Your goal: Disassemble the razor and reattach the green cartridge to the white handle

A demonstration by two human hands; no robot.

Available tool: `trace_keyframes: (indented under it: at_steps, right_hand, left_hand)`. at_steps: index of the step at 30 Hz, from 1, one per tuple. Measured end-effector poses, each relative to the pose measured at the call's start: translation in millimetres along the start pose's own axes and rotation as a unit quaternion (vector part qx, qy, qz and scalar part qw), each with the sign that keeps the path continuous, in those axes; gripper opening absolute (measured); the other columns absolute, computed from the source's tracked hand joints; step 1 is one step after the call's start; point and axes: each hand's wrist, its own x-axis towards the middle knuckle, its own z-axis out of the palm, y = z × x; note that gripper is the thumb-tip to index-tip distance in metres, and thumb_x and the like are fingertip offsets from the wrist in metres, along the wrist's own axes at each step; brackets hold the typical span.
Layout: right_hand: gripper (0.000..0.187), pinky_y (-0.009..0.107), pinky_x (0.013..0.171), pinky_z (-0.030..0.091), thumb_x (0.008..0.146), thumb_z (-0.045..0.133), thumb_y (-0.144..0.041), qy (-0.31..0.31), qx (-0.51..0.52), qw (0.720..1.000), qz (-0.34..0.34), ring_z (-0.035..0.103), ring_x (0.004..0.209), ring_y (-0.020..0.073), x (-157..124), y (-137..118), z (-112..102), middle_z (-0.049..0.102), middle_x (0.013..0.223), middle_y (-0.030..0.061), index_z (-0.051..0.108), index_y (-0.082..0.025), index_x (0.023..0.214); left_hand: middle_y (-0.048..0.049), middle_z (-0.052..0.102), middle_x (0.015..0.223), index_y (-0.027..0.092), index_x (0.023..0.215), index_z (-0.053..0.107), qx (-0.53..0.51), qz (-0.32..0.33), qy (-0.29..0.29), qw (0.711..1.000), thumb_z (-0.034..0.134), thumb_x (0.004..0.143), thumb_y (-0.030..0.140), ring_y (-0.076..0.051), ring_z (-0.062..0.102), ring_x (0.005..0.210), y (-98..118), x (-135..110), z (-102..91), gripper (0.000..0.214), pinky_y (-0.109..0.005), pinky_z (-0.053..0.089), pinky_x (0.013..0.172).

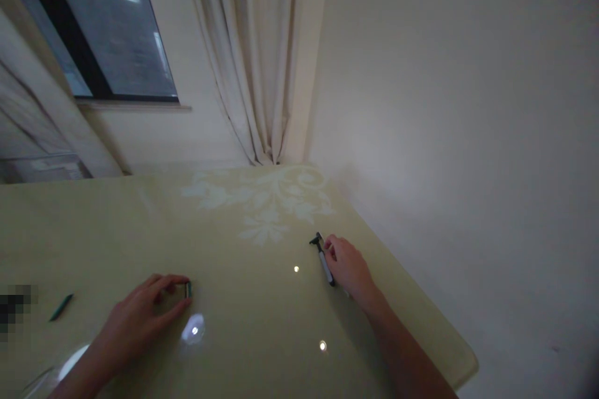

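My left hand (145,308) rests low over the table, its thumb and fingers pinching a small dark rectangular piece with a green edge (188,290). To the right, a slim tool (324,264) with a grey body, black end and short black crosspiece at its head lies at a slant. Right beside it is my right hand (347,267), fingers curled in and their tips close to the tool's head. What these fingers hold, if anything, is hidden. Far left of my left hand lies a short green pencil-like stick (61,307).
A glossy pale-green table (224,355) with a white floral pattern runs to the wall (444,106) on the right. Beige curtains (253,56) hang beyond the far edge near a window (112,25). A blurred black patch (12,308) sits at the left edge.
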Motion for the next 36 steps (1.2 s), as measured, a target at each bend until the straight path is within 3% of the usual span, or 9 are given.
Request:
trace_keyframes:
  at_steps: [4,11,16,26,31,36]
  right_hand:
    - [0.014,0.029,0.075,0.041,0.102,0.064,-0.030,-0.003,-0.013,1.000,-0.001,0.069,0.092,0.0235,-1.4,-3.9,-0.7,0.072,0.107,0.0114,0.072,-0.019,0.101]
    - [0.007,0.030,0.081,0.045,0.095,0.069,-0.021,-0.028,-0.009,0.999,-0.044,0.069,0.093,0.0241,-9.9,-29.1,8.8,0.070,0.106,0.0112,0.072,-0.017,0.100]
    - [0.010,0.030,0.085,0.048,0.093,0.070,-0.022,-0.068,0.008,0.991,-0.113,0.070,0.098,0.0236,-20.4,-67.0,23.8,0.071,0.109,0.0099,0.072,-0.018,0.102]
    - [0.029,0.039,0.085,0.058,0.093,0.067,-0.033,-0.112,0.020,0.976,-0.185,0.072,0.100,0.0296,-16.8,-178.1,64.8,0.068,0.121,0.0169,0.071,-0.015,0.115]
    - [0.023,0.048,0.083,0.061,0.091,0.065,-0.033,-0.111,0.022,0.974,-0.198,0.073,0.100,0.0345,-20.0,-196.5,69.4,0.065,0.125,0.0197,0.075,-0.015,0.101]
    - [0.024,0.050,0.084,0.061,0.089,0.067,-0.035,-0.117,0.052,0.970,-0.207,0.072,0.102,0.0365,-15.2,-204.5,75.6,0.066,0.124,0.0211,0.076,-0.014,0.098]
  left_hand:
    - [-0.0089,0.080,0.112,0.027,0.115,0.082,-0.009,0.009,-0.002,1.000,0.067,0.087,0.057,-0.033,0.077,0.102,-2.8,-3.2,-4.6,0.044,-0.042,0.059,0.091]
    - [-0.0049,0.080,0.098,0.029,0.114,0.081,-0.033,-0.006,-0.019,0.999,0.070,0.082,0.060,-0.029,0.076,0.086,3.0,-6.0,-4.3,0.046,-0.039,0.060,0.081]
    - [-0.0049,0.078,0.099,0.026,0.116,0.079,-0.039,-0.009,-0.033,0.999,0.069,0.084,0.057,-0.028,0.075,0.087,-0.6,-5.6,-3.5,0.046,-0.037,0.058,0.081]
    - [-0.0042,0.077,0.094,0.024,0.116,0.076,-0.041,-0.015,-0.046,0.998,0.067,0.084,0.060,-0.027,0.074,0.081,7.9,-5.9,-10.2,0.049,-0.036,0.056,0.077]
    - [-0.0045,0.077,0.100,0.024,0.117,0.075,-0.017,-0.017,-0.041,0.999,0.066,0.084,0.054,-0.027,0.075,0.083,16.0,-6.3,-12.4,0.045,-0.036,0.056,0.080]
    - [-0.0034,0.077,0.099,0.026,0.117,0.076,-0.004,-0.014,-0.038,0.999,0.066,0.083,0.052,-0.027,0.076,0.084,20.1,-7.2,-13.1,0.044,-0.035,0.055,0.079]
